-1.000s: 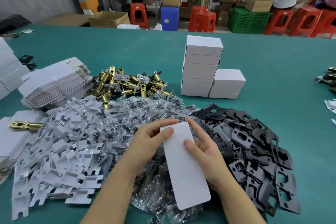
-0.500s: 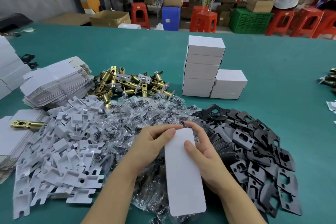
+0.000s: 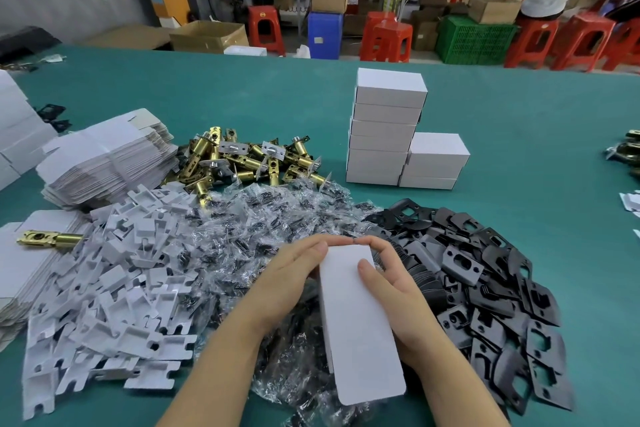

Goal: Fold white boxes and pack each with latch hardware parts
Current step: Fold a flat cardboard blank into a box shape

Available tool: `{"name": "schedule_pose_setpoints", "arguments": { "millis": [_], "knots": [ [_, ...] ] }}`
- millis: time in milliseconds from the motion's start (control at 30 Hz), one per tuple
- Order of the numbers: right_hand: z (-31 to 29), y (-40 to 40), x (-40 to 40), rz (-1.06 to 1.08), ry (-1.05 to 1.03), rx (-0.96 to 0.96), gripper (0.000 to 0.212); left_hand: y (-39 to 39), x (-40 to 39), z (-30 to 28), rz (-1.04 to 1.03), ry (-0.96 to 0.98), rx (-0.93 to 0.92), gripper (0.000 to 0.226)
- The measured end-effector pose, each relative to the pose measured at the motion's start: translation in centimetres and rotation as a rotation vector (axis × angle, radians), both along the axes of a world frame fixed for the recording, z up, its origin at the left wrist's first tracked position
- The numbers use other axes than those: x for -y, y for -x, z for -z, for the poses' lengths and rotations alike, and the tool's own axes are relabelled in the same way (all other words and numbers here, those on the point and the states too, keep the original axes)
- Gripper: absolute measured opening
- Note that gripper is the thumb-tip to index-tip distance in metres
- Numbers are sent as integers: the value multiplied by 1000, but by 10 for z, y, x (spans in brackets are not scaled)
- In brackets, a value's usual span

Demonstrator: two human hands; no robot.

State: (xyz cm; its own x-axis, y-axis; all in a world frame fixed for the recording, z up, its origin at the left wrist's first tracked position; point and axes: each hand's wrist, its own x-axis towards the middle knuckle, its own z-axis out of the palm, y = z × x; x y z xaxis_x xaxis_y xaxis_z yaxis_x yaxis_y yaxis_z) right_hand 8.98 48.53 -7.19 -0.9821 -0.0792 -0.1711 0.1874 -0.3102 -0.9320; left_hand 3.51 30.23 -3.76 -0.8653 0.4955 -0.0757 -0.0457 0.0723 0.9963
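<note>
Both hands held a white box blank over the near centre of the green table (image 3: 519, 121).

The left hand (image 3: 287, 282) gripped the left edge of the white box blank (image 3: 358, 319), fingers curled over its far end; the right hand (image 3: 398, 291) pinched the right edge, thumb flat on the upper face and fingers curled behind the far end. The blank lay tilted, its rounded flap pointing near. Beneath it lay a heap of clear screw packets (image 3: 263, 218). White cardboard inserts (image 3: 104, 291) were piled to the left, black strike plates (image 3: 491, 288) to the right. Brass latch bolts (image 3: 242, 159) lay farther off, beside a stack of flat box blanks (image 3: 104, 159). Closed white boxes (image 3: 388, 128) stood stacked far centre, a lower stack touching their right side. One brass latch (image 3: 48, 239) rested alone on flat blanks at far left.
</note>
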Motion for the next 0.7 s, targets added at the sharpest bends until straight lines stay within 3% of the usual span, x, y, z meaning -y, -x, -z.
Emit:
{"name": "schedule_pose_setpoints", "arguments": {
  "millis": [133, 200, 233, 300, 333, 367, 433, 467, 533, 633, 700],
  "knots": [
    [2, 7, -5, -18, 58, 95, 27, 1, 4, 1, 15, 32, -65, 44],
    [0, 17, -6, -34, -9, 75, 36, 1, 5, 1, 54, 27, -71, 61],
    [-4, 16, -6, -92, -46, 1, 62, 1, 6, 1, 75, 22, -64, 69],
    [-3, 11, -13, -85, -57, -76, 149, 1, 6, 1, 130, 63, -83, 81],
    [-2, 9, -17, -59, 18, -53, 169, 1, 6, 2, 153, 103, -121, 81],
    [-3, 4, -19, -85, 133, -25, 158, 0, 6, 4, 166, 130, -169, 76],
    [2, 14, -12, -43, 249, 91, 87, 0, 6, 7, 149, 107, -202, 60],
    [1, 12, -9, -14, 316, 165, 66, 1, 7, 7, 126, 71, -180, 52],
    [7, 2, -12, -113, 384, 141, 55, 2, 7, 6, 62, -3, -166, 37],
    [0, 5, -3, -56, 267, 37, 44, 6, 8, 4, -107, -95, -118, 27],
    [-1, 5, 1, -1, 131, -64, 56, 8, 9, 3, -186, -91, -80, 28]
  ]
}}
